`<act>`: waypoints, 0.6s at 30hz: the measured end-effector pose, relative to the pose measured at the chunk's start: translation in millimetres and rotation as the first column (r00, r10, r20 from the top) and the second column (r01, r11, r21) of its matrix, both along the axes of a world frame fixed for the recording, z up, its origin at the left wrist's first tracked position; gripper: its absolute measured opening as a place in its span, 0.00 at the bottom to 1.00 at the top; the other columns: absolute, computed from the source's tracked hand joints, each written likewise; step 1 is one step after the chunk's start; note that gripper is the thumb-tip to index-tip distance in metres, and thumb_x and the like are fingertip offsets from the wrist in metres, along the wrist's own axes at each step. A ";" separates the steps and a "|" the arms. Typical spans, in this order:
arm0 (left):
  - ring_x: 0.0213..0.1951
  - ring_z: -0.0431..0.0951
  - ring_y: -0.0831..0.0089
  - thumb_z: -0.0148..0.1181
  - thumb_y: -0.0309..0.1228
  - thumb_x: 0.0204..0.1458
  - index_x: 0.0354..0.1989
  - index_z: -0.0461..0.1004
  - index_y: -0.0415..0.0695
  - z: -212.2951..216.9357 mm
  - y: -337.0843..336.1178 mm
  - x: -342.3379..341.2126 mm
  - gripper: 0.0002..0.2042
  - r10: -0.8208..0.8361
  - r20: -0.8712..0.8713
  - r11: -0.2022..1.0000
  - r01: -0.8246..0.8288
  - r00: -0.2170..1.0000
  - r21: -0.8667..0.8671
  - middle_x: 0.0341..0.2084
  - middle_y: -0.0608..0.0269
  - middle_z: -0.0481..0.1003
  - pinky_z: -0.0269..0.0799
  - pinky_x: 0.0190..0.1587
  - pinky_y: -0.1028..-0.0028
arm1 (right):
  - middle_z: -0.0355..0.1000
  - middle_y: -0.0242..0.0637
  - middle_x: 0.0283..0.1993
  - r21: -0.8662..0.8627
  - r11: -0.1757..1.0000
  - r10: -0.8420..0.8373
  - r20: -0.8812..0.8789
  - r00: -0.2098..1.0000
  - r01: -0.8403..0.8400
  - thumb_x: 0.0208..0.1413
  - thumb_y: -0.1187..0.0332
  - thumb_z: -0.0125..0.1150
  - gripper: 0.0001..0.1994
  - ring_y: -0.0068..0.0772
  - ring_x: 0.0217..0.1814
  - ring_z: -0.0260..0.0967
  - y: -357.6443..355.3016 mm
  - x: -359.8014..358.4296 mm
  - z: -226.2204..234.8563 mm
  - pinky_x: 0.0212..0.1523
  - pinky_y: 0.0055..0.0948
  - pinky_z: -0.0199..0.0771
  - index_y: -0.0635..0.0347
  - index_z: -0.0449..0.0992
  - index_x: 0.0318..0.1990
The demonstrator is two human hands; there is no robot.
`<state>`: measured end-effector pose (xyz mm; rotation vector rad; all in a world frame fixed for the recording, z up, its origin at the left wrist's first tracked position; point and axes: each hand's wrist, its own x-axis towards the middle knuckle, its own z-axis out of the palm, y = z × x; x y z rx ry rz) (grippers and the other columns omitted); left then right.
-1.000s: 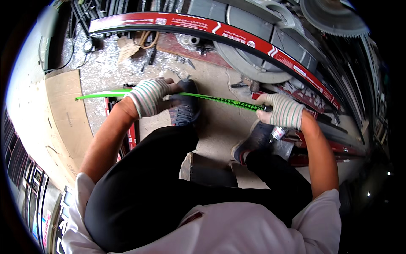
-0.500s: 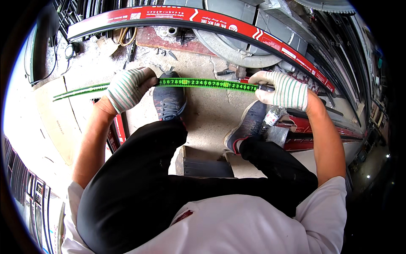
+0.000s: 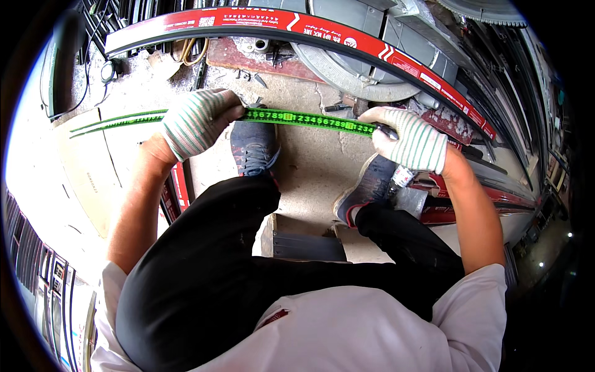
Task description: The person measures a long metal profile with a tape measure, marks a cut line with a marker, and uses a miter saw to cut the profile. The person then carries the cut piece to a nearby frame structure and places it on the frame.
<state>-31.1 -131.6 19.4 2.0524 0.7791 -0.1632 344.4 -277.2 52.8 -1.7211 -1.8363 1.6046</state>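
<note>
We've got the green measuring tape [image 3: 310,119] pulled taut btwn both gloved hands, above our shoes: left hand [image 3: 197,121] fingers curled round it, right hand [image 3: 409,137] pinching its end w/ a dark marker. Stretch looks done – no mark visible on the tape yet.
</note>
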 end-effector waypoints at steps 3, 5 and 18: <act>0.34 0.81 0.51 0.60 0.29 0.64 0.40 0.79 0.41 13.0 2.1 18.9 0.05 -0.053 0.023 0.998 0.052 0.998 0.047 0.29 0.51 0.78 0.76 0.37 0.61 | 0.80 0.50 0.42 0.090 0.996 0.000 0.005 1.000 -0.001 0.57 0.68 0.59 0.17 0.44 0.39 0.79 3.3 -21.7 -6.6 0.45 0.38 0.78 0.62 0.81 0.52; 0.34 0.81 0.51 0.60 0.30 0.64 0.39 0.79 0.41 13.2 4.0 28.7 0.06 -0.104 0.062 0.987 0.096 0.993 0.130 0.29 0.50 0.78 0.76 0.37 0.60 | 0.80 0.52 0.43 0.087 0.996 -0.021 -0.003 1.000 0.021 0.56 0.67 0.59 0.17 0.46 0.40 0.79 10.1 -38.1 -8.2 0.46 0.38 0.79 0.64 0.80 0.52; 0.33 0.81 0.52 0.63 0.38 0.62 0.37 0.78 0.43 24.1 38.9 70.2 0.10 -0.199 0.236 0.901 0.083 0.951 0.426 0.29 0.54 0.77 0.77 0.36 0.58 | 0.81 0.50 0.37 0.202 0.963 -0.213 0.158 0.964 0.179 0.57 0.65 0.60 0.14 0.45 0.38 0.80 54.4 -41.8 2.2 0.43 0.38 0.79 0.63 0.82 0.46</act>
